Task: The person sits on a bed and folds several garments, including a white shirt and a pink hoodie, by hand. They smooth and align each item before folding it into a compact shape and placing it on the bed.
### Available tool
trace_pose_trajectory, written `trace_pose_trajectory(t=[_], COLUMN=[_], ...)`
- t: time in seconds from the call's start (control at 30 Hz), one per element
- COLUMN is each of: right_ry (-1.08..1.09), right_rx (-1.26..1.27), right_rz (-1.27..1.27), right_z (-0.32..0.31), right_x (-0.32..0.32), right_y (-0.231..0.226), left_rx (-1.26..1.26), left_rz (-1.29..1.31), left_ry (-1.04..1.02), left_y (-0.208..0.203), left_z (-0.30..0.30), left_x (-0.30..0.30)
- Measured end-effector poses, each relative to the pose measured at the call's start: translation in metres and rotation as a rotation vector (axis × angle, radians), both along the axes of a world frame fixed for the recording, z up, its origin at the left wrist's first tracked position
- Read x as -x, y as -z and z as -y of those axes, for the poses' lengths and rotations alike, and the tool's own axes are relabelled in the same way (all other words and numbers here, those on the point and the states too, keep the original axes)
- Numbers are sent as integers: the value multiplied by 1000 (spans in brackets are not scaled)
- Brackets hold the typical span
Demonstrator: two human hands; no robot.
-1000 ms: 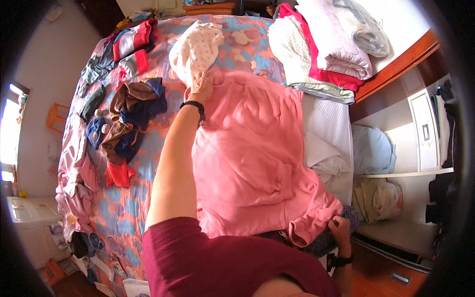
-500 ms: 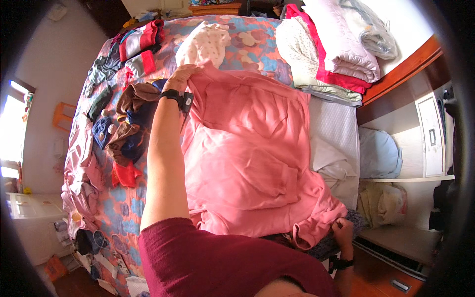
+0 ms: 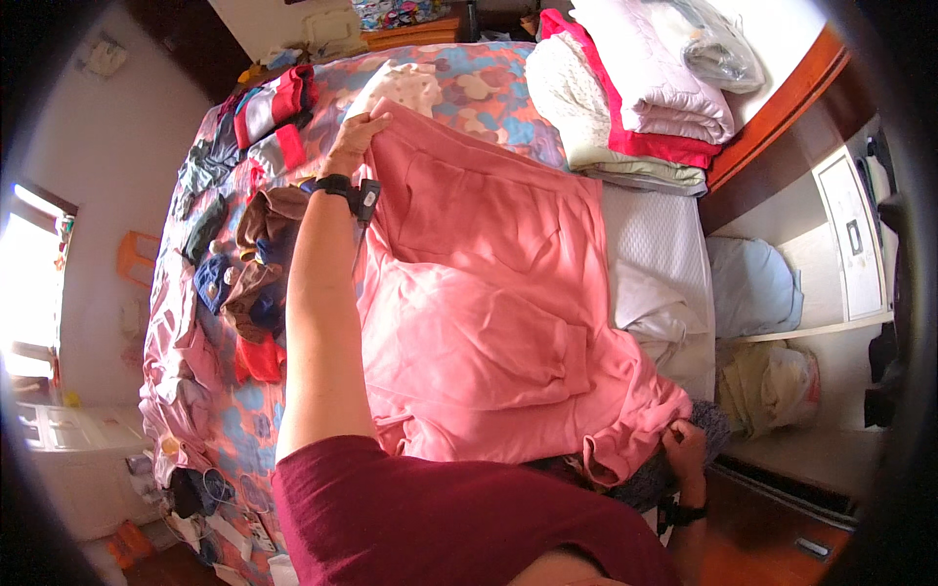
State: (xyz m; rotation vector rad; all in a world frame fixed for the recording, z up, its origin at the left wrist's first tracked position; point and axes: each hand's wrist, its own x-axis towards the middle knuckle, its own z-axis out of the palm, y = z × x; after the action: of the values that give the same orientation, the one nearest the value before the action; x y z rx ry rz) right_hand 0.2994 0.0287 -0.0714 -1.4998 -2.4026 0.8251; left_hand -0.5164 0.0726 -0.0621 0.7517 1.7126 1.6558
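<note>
Your left arm stretches almost straight ahead from the maroon sleeve (image 3: pixel 337 488), its wristband (image 3: pixel 337 186) facing up. Your left hand (image 3: pixel 354 145) pinches the far left corner of the pink garment (image 3: pixel 469 322), which lies spread across the bed (image 3: pixel 459 70) in front of you. Your right arm is low and close to your body; the right hand (image 3: pixel 684 449) curls its fingers at the garment's near right edge, though you cannot tell whether they grip the cloth.

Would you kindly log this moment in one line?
left hand: holding pink garment by far left corner | right hand: at its near right edge | garment: spread over bed
</note>
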Motion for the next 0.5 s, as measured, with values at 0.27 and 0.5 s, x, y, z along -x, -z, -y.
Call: trace_pose_trajectory(t=[0.27, 0.5], right_ry=[23, 23], right_rx=[54, 46], right_rz=[-11, -36], right_z=[-2, -2], right_x=[-7, -5], right_y=[7, 4], left_rx=[-49, 377], left_rz=[-322, -1033], left_ry=[-298, -511], left_y=[26, 60], left_z=[-13, -20], left_x=[41, 31])
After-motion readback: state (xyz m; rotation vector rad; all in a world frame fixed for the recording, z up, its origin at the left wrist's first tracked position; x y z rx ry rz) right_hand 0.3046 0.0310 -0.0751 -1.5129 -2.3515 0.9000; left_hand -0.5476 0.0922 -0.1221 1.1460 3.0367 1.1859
